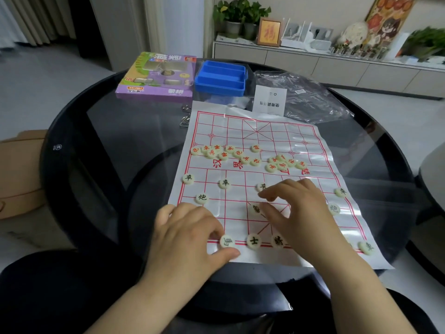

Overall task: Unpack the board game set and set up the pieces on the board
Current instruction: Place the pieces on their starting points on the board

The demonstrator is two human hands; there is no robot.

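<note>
Pinching a black-marked piece (227,241) on the near line of the board (301,141) with the left hand (190,235); hovering the right hand (298,213), loosely curled, beside a palace piece (255,209).

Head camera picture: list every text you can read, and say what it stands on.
"卒": piece in the far black row
"炮": piece near the left edge
"士": piece in the near row
"汉界": board, in red
"福": framed picture
Purple box, leaflet, red pieces: too blurred to read.

The board (301,150) lies on the table (115,145), with the box (156,75) left of the tray (220,86) behind it.
</note>
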